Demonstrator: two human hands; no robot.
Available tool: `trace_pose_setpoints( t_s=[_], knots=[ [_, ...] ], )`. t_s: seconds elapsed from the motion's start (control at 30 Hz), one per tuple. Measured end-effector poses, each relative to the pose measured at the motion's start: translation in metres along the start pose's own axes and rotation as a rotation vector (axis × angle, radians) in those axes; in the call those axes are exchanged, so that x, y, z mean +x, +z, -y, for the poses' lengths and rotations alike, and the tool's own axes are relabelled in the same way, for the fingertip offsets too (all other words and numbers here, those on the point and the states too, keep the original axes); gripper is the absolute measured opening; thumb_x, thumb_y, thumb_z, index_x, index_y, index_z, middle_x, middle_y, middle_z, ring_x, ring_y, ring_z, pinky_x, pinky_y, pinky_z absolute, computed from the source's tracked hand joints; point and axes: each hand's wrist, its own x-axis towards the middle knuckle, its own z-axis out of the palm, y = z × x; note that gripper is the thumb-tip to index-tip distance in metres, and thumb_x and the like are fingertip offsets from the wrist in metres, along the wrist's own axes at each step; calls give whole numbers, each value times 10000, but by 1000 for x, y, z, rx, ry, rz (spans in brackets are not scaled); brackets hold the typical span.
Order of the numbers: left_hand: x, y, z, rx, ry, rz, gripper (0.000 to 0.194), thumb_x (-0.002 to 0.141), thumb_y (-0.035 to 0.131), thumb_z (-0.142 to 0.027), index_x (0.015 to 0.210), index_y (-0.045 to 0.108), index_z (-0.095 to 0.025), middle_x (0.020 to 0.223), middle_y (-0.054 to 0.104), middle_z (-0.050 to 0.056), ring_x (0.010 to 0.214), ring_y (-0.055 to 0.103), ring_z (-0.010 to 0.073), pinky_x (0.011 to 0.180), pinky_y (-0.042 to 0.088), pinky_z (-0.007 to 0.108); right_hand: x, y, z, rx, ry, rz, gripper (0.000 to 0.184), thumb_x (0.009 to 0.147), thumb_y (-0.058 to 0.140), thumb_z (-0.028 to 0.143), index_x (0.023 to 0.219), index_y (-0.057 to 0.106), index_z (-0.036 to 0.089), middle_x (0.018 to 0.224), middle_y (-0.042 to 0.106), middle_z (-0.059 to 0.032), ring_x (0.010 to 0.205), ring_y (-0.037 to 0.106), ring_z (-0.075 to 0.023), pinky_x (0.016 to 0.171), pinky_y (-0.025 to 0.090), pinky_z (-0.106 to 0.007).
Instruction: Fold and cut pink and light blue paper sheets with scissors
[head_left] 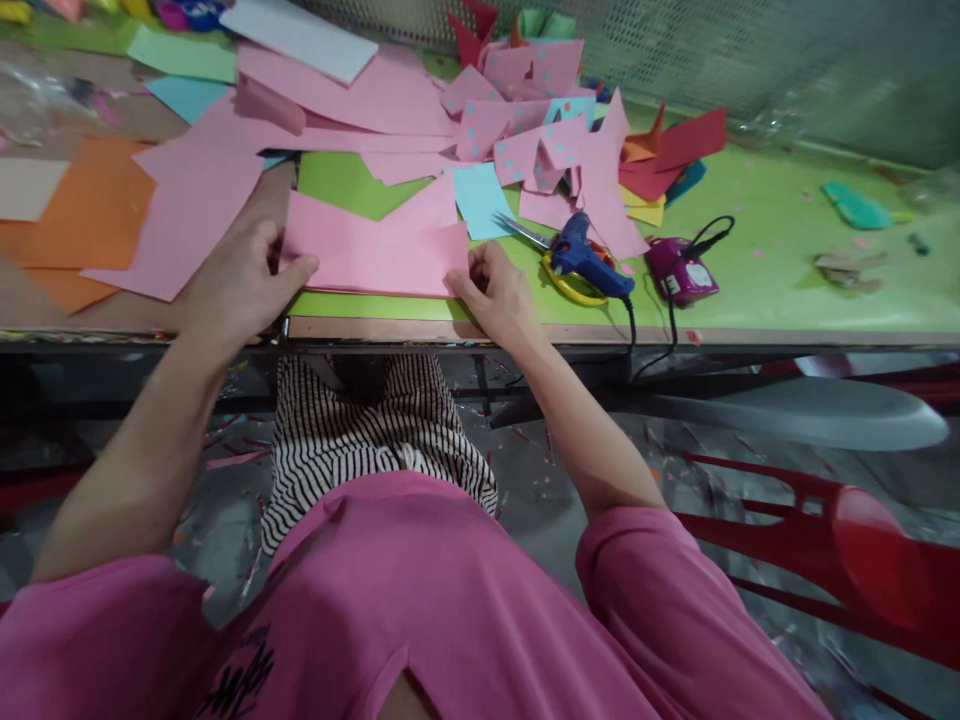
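A folded sheet of pink paper lies across the table's front edge, its long fold toward me. My left hand pinches its left end, thumb on top. At the opposite end, my right hand grips the paper between thumb and curled fingers. The sheet's back edge rises to a slanted corner on the right. Just beyond my right hand lie scissors with yellow handles, partly covered by a blue glue gun. A light blue paper piece sits behind the right hand.
Pink paper sheets and dotted pink strips pile up at the back. Orange paper lies at left. A purple power socket block with black cords stands right of the glue gun. A red chair is below, right.
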Motion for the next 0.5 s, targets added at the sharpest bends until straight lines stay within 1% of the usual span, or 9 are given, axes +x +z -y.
trace_pose_setpoints(
  t_s=[0.1, 0.27, 0.4, 0.5],
  knots=[
    [-4, -1, -7, 51, -96, -13, 348, 887, 524, -466, 1028, 637, -168, 1009, 679, 69, 890, 579, 200, 869, 471, 331, 0, 2, -1, -47, -9, -2, 188, 939, 579, 383, 1025, 577, 217, 804, 621, -13, 797, 579, -201, 748, 413, -352],
    [-7, 0, -13, 74, -82, -48, 356, 889, 551, -438, 1054, 659, -143, 1007, 701, 87, 877, 578, 200, 833, 475, 317, 3, 3, -1, -138, 4, 15, 236, 945, 579, 386, 1090, 588, 201, 810, 644, -28, 805, 606, -214, 768, 425, -367],
    [-7, 1, -16, 116, -78, -42, 349, 904, 560, -398, 1099, 658, -126, 1048, 703, 98, 951, 611, 227, 886, 499, 344, 3, 5, 1, -240, 16, 28, 270, 965, 554, 401, 1138, 594, 197, 830, 651, -44, 826, 621, -231, 791, 429, -386],
    [-8, 1, -19, 124, -114, -25, 366, 900, 581, -338, 1169, 627, -94, 1098, 700, 117, 1024, 631, 257, 968, 507, 405, 3, 6, 1, -285, 14, 25, 266, 968, 547, 383, 1149, 595, 193, 820, 644, -43, 817, 619, -231, 782, 429, -387]
  ],
)
